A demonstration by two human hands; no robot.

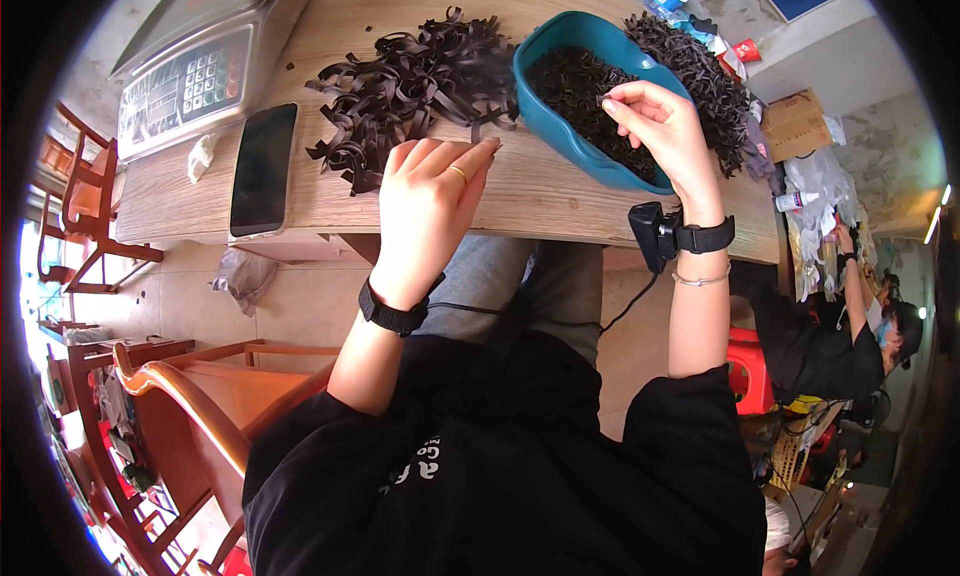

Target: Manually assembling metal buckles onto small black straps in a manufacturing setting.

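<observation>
A loose pile of dark brown, ribbon-like strips (415, 81) lies on the wooden table. Just in front of it is my left hand (430, 191), its fingers drawn together; a dark bit shows at the fingertips, too small to name. To the right stands a teal plastic tub (545, 131), partly filled with short dark pieces (580, 91). Over the tub's right side, my right hand (660, 131) pinches thumb and forefinger together. Something tiny may be between these fingertips, but I cannot make it out. Beyond the tub spreads a heap of short dark pieces (705, 96).
A digital scale (190, 86) stands at the table's left, beside a dark-screened phone (265, 171) and a crumpled white tissue (201, 158). A cardboard box (795, 126) and plastic bags lie past the right end. A wooden chair (200, 406) is at left; another person (840, 346) works at right.
</observation>
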